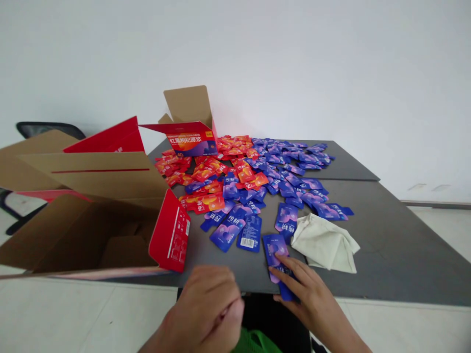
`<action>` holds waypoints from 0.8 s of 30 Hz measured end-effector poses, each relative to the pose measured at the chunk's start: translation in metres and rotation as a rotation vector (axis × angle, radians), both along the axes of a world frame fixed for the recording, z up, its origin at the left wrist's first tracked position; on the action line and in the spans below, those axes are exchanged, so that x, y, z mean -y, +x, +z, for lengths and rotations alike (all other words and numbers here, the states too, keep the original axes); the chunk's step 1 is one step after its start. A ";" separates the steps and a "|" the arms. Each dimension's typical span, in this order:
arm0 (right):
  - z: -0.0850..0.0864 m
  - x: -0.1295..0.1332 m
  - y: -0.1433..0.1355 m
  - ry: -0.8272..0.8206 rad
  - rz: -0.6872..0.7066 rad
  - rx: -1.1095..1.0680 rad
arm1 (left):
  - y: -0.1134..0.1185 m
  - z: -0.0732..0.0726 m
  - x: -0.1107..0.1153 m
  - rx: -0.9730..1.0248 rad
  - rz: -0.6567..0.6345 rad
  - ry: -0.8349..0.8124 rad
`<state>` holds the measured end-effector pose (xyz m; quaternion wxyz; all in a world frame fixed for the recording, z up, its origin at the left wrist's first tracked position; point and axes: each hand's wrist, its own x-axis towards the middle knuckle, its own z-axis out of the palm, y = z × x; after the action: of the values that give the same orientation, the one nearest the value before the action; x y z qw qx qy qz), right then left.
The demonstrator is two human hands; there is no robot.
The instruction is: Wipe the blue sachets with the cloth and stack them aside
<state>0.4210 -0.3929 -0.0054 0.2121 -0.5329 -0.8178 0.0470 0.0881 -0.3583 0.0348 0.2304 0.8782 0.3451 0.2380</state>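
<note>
My left hand [210,309] is curled into a fist just in front of the table's near edge. The inside of that fist is hidden, so I cannot make out what it holds, if anything. At the same edge my right hand [300,284] grips blue-purple sachets, its fingers on top and its thumb low by the edge. The upper sachet [271,243] lies flat on the table, while another blue sachet [287,292] shows beneath the fingers. A blue sachet with a barcode [250,234] lies face down to the left of this hand.
A large open carton [171,235] stands at the left, flaps spread. Behind it is a smaller open red box [191,142]. Red sachets [209,202] and blue sachets [274,159] lie heaped across the grey table [386,245]. A folded white cloth [326,242] lies beside my right hand.
</note>
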 end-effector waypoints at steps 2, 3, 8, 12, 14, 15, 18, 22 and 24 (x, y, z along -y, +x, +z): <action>0.005 -0.002 0.005 -0.014 0.040 -0.001 | 0.049 0.029 -0.045 -0.094 0.006 0.077; 0.007 -0.002 0.007 -0.015 0.060 -0.005 | 0.067 0.038 -0.063 -0.102 0.036 0.132; 0.020 -0.002 0.021 -0.009 0.123 -0.081 | 0.087 0.014 -0.094 -0.200 0.134 0.157; 0.024 -0.003 0.035 0.042 0.068 -0.201 | 0.081 -0.016 -0.085 -0.180 0.150 0.178; 0.024 -0.004 0.039 0.061 -0.015 -0.250 | 0.086 -0.017 -0.081 -0.145 0.167 0.169; 0.024 -0.004 0.039 0.069 -0.081 -0.272 | 0.092 -0.015 -0.079 -0.127 0.171 0.140; 0.023 -0.006 0.034 0.115 -0.336 -0.393 | 0.114 0.001 -0.070 -0.109 0.137 -0.057; 0.019 -0.012 0.015 0.152 -0.638 -0.840 | 0.146 0.023 -0.059 -0.040 0.035 -0.351; 0.016 -0.016 0.002 0.114 -0.735 -1.128 | 0.160 0.027 -0.057 0.079 -0.004 -0.462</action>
<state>0.4234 -0.3770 0.0102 0.6364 -0.6584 -0.3487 0.1996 0.2480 -0.3016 0.0622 0.4389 0.7929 0.3793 0.1865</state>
